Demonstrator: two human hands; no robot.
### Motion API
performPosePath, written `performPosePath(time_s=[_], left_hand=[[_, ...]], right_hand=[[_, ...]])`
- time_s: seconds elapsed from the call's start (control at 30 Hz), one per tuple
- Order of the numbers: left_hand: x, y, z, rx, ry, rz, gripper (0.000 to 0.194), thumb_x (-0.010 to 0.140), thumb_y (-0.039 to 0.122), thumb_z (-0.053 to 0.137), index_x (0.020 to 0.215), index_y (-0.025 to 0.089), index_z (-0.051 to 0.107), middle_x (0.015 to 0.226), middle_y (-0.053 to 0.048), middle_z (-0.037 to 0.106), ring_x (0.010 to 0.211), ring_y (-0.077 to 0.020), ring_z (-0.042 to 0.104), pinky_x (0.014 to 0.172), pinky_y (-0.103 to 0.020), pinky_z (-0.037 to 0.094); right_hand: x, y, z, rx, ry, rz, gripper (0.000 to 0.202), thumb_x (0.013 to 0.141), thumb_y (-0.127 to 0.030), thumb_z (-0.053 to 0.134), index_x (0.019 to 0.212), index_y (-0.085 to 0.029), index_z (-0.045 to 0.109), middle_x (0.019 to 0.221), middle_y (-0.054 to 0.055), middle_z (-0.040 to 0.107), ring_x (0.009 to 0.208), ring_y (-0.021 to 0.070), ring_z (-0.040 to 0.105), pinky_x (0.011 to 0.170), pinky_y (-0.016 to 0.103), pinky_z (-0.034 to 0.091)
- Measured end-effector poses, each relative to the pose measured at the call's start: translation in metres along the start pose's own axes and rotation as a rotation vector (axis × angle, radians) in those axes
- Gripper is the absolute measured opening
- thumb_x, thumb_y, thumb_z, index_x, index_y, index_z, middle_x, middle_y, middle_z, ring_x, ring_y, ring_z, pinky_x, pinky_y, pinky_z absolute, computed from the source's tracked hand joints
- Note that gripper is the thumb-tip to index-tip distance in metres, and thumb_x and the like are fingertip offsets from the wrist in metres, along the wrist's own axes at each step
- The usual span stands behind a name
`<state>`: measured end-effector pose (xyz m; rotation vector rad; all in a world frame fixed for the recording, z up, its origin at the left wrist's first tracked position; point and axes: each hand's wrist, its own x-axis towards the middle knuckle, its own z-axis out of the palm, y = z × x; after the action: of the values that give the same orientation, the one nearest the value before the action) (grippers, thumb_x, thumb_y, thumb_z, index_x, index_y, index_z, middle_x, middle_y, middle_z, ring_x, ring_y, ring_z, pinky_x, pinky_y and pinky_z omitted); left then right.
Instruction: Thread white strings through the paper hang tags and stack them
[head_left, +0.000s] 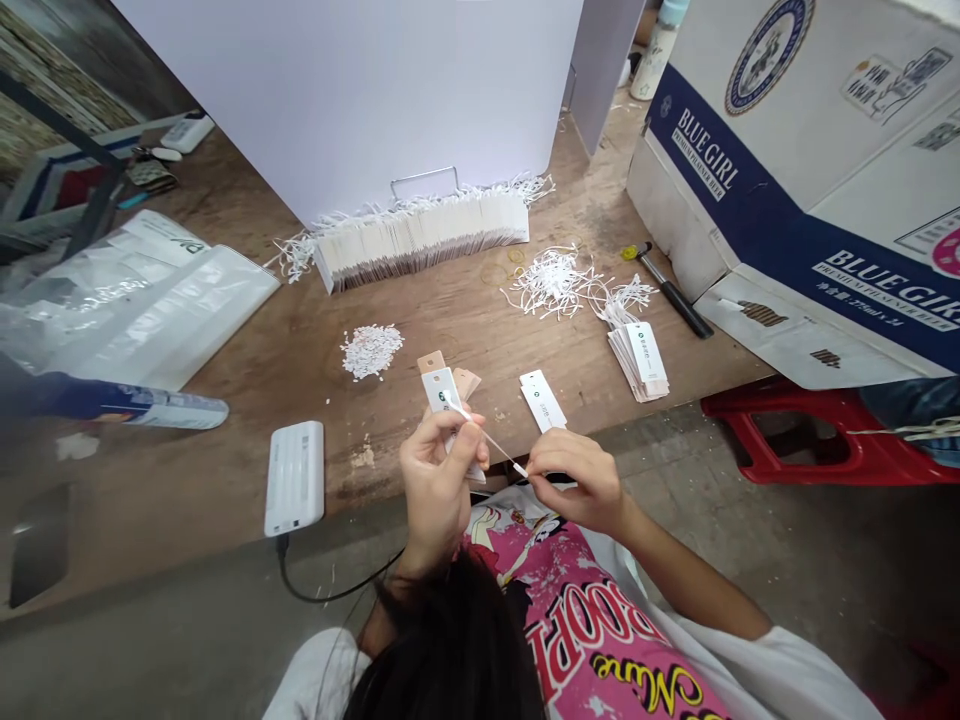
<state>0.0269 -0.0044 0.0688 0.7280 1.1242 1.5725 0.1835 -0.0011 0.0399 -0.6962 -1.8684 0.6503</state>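
My left hand (441, 472) is closed on a white hang tag (439, 388), pinching one end of a white tag string (497, 447) against it. That string runs taut to my right hand (576, 474), whose fingers and thumb pinch its other end by a small white plastic tip. More tags, showing brown backs (466, 382), lie just behind the left hand. White printed tags (543, 400) rest at the table edge beyond my right hand. Farther right is a stack of tags (639, 362) with strings attached, next to a pile of loose strings (553, 283).
A long row of strung tags (427, 240) stands before a pale panel (375, 90). Small white bits (372, 351) are heaped on the table. A power bank (294, 478), spray can (172, 406), plastic bags (202, 310), hammer (671, 290) and beer carton (787, 200) surround the work area.
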Motion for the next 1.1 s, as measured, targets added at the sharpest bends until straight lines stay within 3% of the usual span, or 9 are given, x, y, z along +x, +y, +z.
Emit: performPosePath(time_s=[0.13, 0.23, 0.3, 0.4, 0.53, 0.7, 0.87, 1.1], left_hand=[[-0.002, -0.009, -0.004, 0.292, -0.021, 0.081, 0.013, 0.079, 0.031, 0.069, 0.076, 0.018, 0.068, 0.06, 0.003, 0.055, 0.05, -0.0076, 0.052, 0.05, -0.02, 0.043], [-0.006, -0.014, -0.003, 0.609, -0.025, 0.244, 0.009, 0.08, 0.028, 0.069, 0.076, 0.019, 0.07, 0.075, 0.0, 0.06, 0.065, -0.0112, 0.058, 0.063, -0.024, 0.047], [-0.009, -0.016, -0.001, 0.763, -0.051, 0.365, 0.007, 0.08, 0.026, 0.068, 0.077, 0.02, 0.071, 0.083, -0.002, 0.061, 0.075, -0.0144, 0.06, 0.069, -0.026, 0.048], [-0.013, -0.021, 0.003, 0.905, -0.109, 0.485, 0.007, 0.082, 0.023, 0.065, 0.081, 0.021, 0.072, 0.083, -0.003, 0.06, 0.077, -0.0162, 0.06, 0.069, -0.027, 0.049], [-0.013, -0.028, 0.002, 1.03, -0.141, 0.561, 0.01, 0.082, 0.019, 0.063, 0.084, 0.022, 0.072, 0.082, -0.004, 0.058, 0.074, -0.0162, 0.06, 0.067, -0.027, 0.048], [-0.013, -0.035, -0.001, 1.063, -0.172, 0.51, 0.009, 0.083, 0.021, 0.063, 0.081, 0.022, 0.071, 0.081, -0.004, 0.058, 0.074, -0.0162, 0.06, 0.068, -0.026, 0.046], [-0.011, -0.036, -0.001, 1.028, -0.17, 0.431, 0.01, 0.084, 0.024, 0.062, 0.08, 0.022, 0.071, 0.082, -0.004, 0.059, 0.077, -0.0168, 0.06, 0.072, -0.027, 0.046], [-0.005, -0.032, -0.003, 0.795, -0.303, 0.063, 0.013, 0.08, 0.03, 0.065, 0.073, 0.02, 0.071, 0.078, -0.003, 0.065, 0.076, -0.0177, 0.061, 0.07, -0.027, 0.048]], right_hand=[[-0.01, 0.004, -0.002, -0.021, -0.014, 0.152, 0.017, 0.077, -0.006, 0.062, 0.087, -0.02, 0.064, 0.085, 0.007, 0.068, 0.08, 0.0204, 0.063, 0.073, 0.038, 0.051], [-0.007, -0.001, -0.004, 0.033, 0.094, 0.321, 0.02, 0.081, -0.014, 0.062, 0.1, -0.02, 0.065, 0.1, 0.009, 0.068, 0.094, 0.0226, 0.063, 0.085, 0.042, 0.05], [-0.001, -0.007, -0.003, 0.122, 0.178, 0.453, 0.02, 0.084, -0.02, 0.061, 0.104, -0.021, 0.065, 0.097, 0.007, 0.069, 0.09, 0.0205, 0.064, 0.083, 0.038, 0.052], [0.009, -0.011, 0.002, 0.219, 0.21, 0.634, 0.013, 0.083, -0.027, 0.065, 0.093, -0.021, 0.069, 0.089, 0.004, 0.071, 0.08, 0.0185, 0.066, 0.076, 0.033, 0.054], [0.014, -0.007, 0.01, 0.286, 0.257, 0.739, 0.007, 0.078, -0.027, 0.07, 0.079, -0.02, 0.071, 0.08, 0.003, 0.072, 0.076, 0.0182, 0.067, 0.072, 0.031, 0.055], [0.015, 0.001, 0.01, 0.298, 0.405, 0.717, 0.005, 0.077, -0.024, 0.07, 0.074, -0.021, 0.072, 0.083, 0.004, 0.072, 0.082, 0.0194, 0.067, 0.076, 0.032, 0.055], [0.018, 0.006, 0.005, 0.317, 0.42, 0.703, 0.005, 0.077, -0.021, 0.07, 0.073, -0.021, 0.072, 0.08, 0.003, 0.071, 0.082, 0.0181, 0.066, 0.076, 0.031, 0.054], [0.027, 0.012, -0.007, 0.396, 0.366, 0.629, 0.009, 0.072, -0.021, 0.075, 0.069, -0.02, 0.067, 0.074, 0.001, 0.066, 0.074, 0.0154, 0.062, 0.068, 0.028, 0.052]])
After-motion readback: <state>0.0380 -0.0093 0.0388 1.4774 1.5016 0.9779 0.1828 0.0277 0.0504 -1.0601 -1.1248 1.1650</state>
